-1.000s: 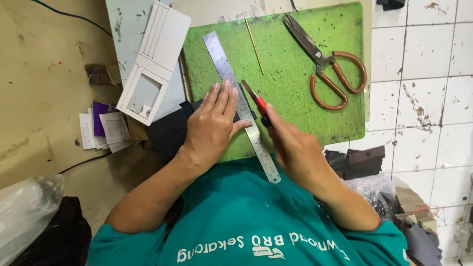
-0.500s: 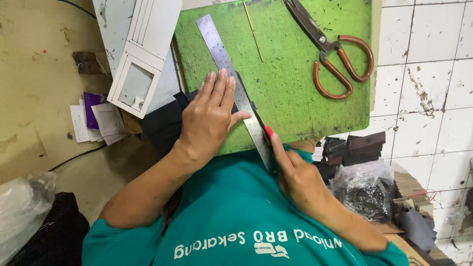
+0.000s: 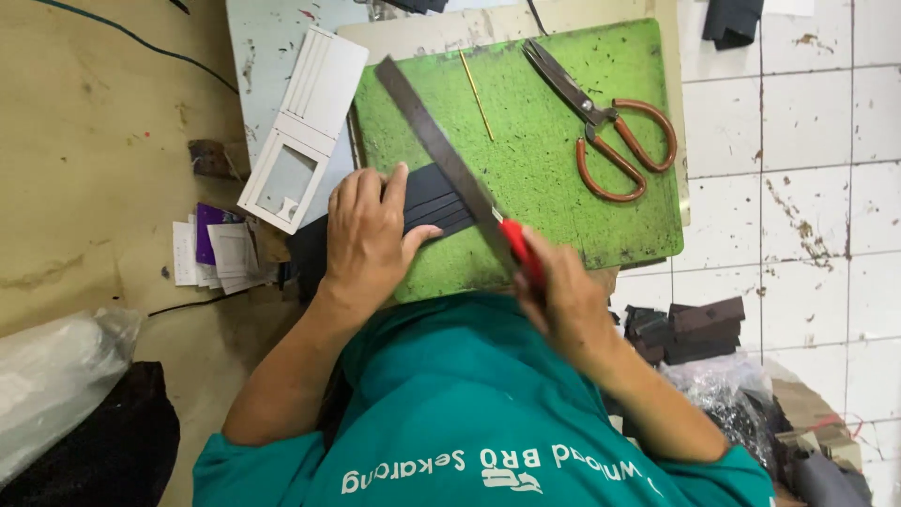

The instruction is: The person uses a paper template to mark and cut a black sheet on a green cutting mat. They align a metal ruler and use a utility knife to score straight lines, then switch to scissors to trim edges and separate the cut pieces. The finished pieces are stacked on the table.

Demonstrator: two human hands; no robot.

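A green cutting mat [image 3: 563, 131] lies on the work surface. On its near left part lies a black leather piece [image 3: 436, 199] with stitched slots. My left hand [image 3: 368, 239] presses flat on this piece, its thumb pointing toward a long steel ruler [image 3: 434, 141] that runs diagonally across the mat. My right hand [image 3: 568, 305] grips a red-handled knife [image 3: 519, 246] at the ruler's near end, at the mat's front edge. The blade itself is hidden by the ruler and hand.
Orange-handled scissors [image 3: 610, 127] and a thin stick [image 3: 477, 94] lie on the mat's far side. A white wallet template [image 3: 300, 131] sits left of the mat, paper slips [image 3: 221, 249] beside it. Black leather pieces [image 3: 690, 329] are stacked on the tiled floor at right.
My left hand has slid off the ruler onto the black piece, which now shows beside the ruler. My right hand with the knife has drawn back toward the mat's near edge.
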